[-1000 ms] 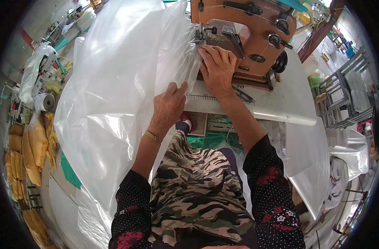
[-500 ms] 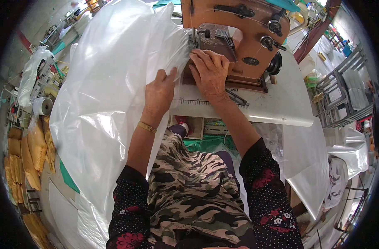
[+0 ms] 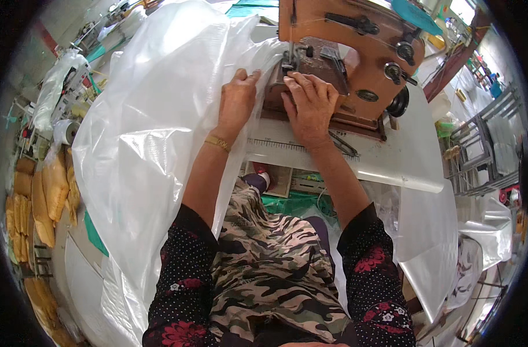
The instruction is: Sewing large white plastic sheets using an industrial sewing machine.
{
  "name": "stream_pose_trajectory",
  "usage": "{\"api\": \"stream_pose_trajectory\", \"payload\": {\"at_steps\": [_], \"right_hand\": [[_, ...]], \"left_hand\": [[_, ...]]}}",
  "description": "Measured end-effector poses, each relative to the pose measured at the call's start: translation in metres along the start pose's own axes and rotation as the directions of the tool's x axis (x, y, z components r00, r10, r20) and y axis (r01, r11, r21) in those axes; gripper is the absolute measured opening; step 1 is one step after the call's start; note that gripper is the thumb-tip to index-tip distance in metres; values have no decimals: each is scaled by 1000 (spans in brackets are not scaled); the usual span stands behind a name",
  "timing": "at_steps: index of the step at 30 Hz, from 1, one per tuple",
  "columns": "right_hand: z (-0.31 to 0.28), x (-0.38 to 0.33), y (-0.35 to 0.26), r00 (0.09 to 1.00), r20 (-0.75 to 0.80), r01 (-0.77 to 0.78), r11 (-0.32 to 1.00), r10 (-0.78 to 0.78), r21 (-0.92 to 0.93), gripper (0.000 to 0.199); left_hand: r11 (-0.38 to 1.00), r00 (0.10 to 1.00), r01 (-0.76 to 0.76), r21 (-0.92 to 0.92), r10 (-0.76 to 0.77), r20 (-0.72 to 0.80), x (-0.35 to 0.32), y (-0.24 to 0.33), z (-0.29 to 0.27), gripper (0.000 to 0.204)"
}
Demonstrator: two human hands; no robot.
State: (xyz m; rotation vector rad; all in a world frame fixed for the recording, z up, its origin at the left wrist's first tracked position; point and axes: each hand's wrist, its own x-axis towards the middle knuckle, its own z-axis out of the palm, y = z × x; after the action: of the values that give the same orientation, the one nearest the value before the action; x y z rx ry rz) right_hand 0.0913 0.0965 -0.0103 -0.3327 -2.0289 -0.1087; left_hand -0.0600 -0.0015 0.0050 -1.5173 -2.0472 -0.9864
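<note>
A large translucent plastic sheet hangs in folds on my left, its right edge gathered toward the needle area of a brown sewing machine. My left hand is closed on the plastic, index finger and thumb toward the machine. My right hand rests by the machine bed, fingers extended and fingertips just below the presser foot. Whether those fingertips press on a plastic edge is hard to make out.
The pale worktable carries a printed ruler scale along its near edge. More clear plastic drapes at the right. Yellow-brown bundles lie far left, beside a white roll. A grey metal rack stands at right.
My left hand has moved forward along the plastic, away from my body. My right hand stays by the presser foot. The whole view has shifted, putting the machine farther right.
</note>
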Motion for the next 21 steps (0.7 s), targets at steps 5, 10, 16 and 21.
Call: {"api": "stream_pose_trajectory", "payload": {"at_steps": [5, 10, 16, 21], "right_hand": [[2, 2, 0, 1000, -7, 24, 999, -25, -36, 34], [4, 1, -3, 1000, 8, 6, 999, -6, -49, 35], [0, 2, 4, 999, -27, 27, 999, -28, -44, 34], [-23, -5, -3, 997, -8, 79, 997, -79, -27, 31]], "left_hand": [[970, 981, 18, -242, -64, -182, 3, -18, 10, 32], [918, 947, 226, -325, -286, -149, -11, -33, 3, 27], [835, 885, 317, -449, -431, -177, -17, -28, 1, 16], [890, 896, 265, -372, -370, -246, -24, -40, 6, 17]]}}
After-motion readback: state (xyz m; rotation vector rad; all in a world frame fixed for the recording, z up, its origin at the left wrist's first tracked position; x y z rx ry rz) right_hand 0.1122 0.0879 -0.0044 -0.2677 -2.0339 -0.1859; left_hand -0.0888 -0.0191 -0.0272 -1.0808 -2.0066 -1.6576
